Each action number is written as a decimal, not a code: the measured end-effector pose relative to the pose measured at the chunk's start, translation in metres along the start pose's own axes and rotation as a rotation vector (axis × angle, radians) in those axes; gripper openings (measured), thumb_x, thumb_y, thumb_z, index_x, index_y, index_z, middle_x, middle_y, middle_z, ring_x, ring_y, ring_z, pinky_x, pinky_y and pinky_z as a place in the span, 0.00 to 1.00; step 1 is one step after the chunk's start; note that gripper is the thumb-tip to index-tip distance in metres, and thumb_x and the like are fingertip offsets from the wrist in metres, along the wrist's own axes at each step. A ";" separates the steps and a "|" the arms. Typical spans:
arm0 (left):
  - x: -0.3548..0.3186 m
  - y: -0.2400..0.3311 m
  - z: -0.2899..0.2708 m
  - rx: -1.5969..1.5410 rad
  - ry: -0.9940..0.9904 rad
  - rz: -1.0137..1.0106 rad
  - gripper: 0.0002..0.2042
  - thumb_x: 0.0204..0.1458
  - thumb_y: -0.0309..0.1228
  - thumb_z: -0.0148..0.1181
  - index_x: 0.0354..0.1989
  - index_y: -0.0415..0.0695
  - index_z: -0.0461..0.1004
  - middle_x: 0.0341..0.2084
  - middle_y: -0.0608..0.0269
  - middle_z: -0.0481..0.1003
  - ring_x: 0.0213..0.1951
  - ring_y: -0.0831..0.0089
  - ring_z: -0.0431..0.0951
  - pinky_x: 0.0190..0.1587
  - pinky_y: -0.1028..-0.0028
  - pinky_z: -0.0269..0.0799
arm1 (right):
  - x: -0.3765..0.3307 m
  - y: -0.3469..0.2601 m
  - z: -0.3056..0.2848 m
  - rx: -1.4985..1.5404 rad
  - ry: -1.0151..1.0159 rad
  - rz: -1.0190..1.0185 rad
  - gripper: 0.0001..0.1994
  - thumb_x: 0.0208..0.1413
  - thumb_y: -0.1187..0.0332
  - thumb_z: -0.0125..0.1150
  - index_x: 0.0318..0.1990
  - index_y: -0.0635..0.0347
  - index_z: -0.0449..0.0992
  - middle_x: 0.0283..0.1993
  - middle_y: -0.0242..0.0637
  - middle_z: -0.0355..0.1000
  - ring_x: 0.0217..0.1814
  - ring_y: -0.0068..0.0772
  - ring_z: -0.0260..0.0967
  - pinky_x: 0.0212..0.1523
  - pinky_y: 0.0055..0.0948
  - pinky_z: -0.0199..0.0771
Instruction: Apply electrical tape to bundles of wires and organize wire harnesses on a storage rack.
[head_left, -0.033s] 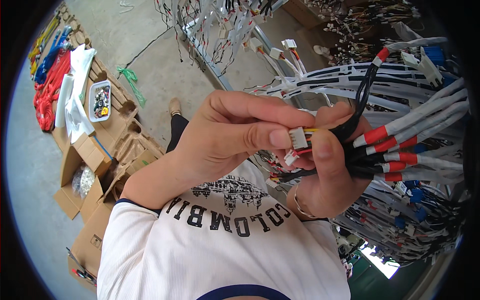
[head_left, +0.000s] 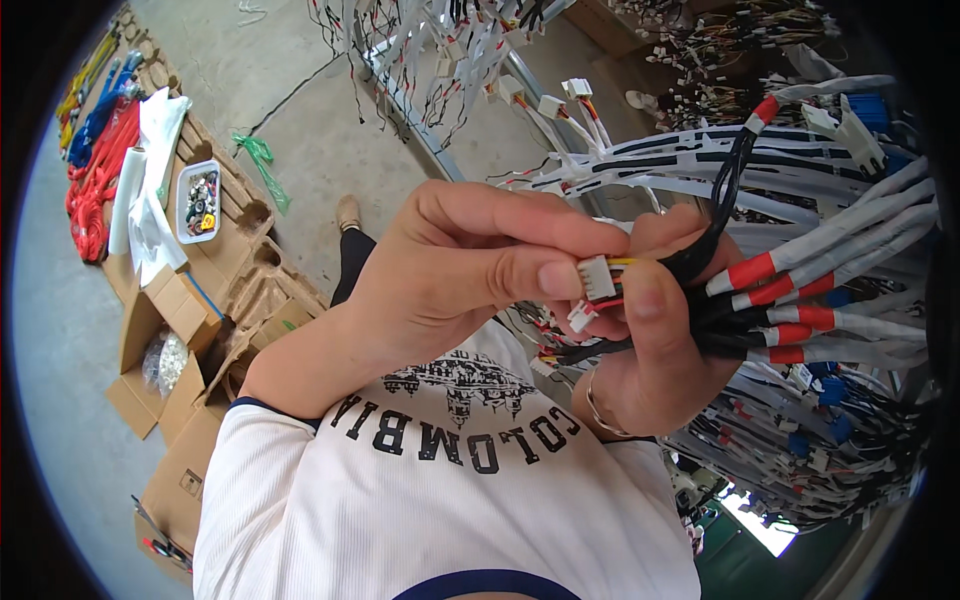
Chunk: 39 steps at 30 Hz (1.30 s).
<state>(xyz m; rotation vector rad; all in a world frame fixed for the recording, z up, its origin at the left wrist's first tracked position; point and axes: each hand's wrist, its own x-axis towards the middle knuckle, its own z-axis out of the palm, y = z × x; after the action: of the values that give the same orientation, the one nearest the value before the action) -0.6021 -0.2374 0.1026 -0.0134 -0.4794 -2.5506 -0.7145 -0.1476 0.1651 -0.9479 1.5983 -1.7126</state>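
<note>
Between the thumb and fingers of my left hand [head_left: 440, 265] is a small white plug connector [head_left: 597, 279], with yellow, red and dark wires running out of it. A smaller white connector [head_left: 581, 317] on red wire hangs just below, close to my right thumb. My right hand [head_left: 670, 350] is closed round the wires behind the connectors, its thumb pressed near them. Black-sleeved wire bundles [head_left: 722, 190] pass through that hand and lead off right into white-wrapped cables [head_left: 850, 240] banded with red tape [head_left: 752, 271]. The right fingers are partly hidden by the wires.
Many wire harnesses [head_left: 780, 470] hang on the right, and more at the top [head_left: 455, 55] by a metal rail. On the left are a tray of small parts [head_left: 184, 212], red cable bundles [head_left: 92, 205], an open cardboard box [head_left: 135, 345] and a green plastic strip [head_left: 262, 160].
</note>
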 end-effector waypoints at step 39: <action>0.001 0.003 -0.002 -0.049 0.081 -0.047 0.16 0.54 0.20 0.58 0.52 0.34 0.70 0.37 0.53 0.77 0.42 0.60 0.80 0.47 0.67 0.77 | 0.017 0.002 0.018 0.143 0.103 0.066 0.05 0.52 0.73 0.60 0.29 0.65 0.72 0.21 0.30 0.68 0.20 0.15 0.60 0.23 0.16 0.57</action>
<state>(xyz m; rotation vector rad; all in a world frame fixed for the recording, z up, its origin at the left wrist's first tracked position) -0.6010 -0.2404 0.1020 0.0839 -0.3900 -2.5973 -0.7095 -0.1721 0.1651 -0.7405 1.5308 -1.8282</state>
